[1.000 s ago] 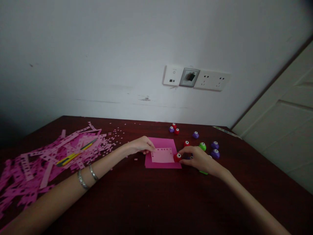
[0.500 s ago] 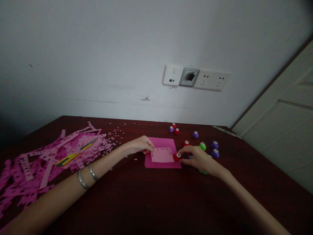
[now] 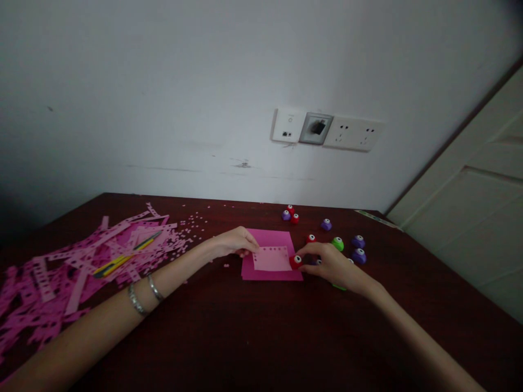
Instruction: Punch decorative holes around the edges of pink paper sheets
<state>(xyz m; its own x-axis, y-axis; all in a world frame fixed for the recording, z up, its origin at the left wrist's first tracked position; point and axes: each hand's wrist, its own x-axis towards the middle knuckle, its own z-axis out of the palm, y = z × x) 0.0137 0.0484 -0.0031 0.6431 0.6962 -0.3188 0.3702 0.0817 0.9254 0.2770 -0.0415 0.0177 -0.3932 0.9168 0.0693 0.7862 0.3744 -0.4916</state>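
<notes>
My left hand (image 3: pixel 237 242) pinches the upper left part of a light pink paper (image 3: pixel 273 260), which has small holes punched along its top and left edges. Between the thumb and fingers of my right hand (image 3: pixel 324 260) is a red craft punch (image 3: pixel 296 262), set at the paper's right edge. Beneath both lies a darker pink sheet (image 3: pixel 272 237). Around my right hand stand another red punch (image 3: pixel 311 238), a green punch (image 3: pixel 338 243) and purple punches (image 3: pixel 359 256); some are partly hidden by the hand.
Punched pink paper strips (image 3: pixel 93 247) are heaped at the left, with a yellow craft knife (image 3: pixel 118 264) on top and tiny paper bits (image 3: pixel 180 239) scattered alongside. More punches (image 3: pixel 286 215) stand near the wall. A flat strip (image 3: pixel 379 219) lies at the table's back right.
Almost nothing differs. Both hands, the light pink paper and the red punch stay in place, apart from a very slight shift of the view.
</notes>
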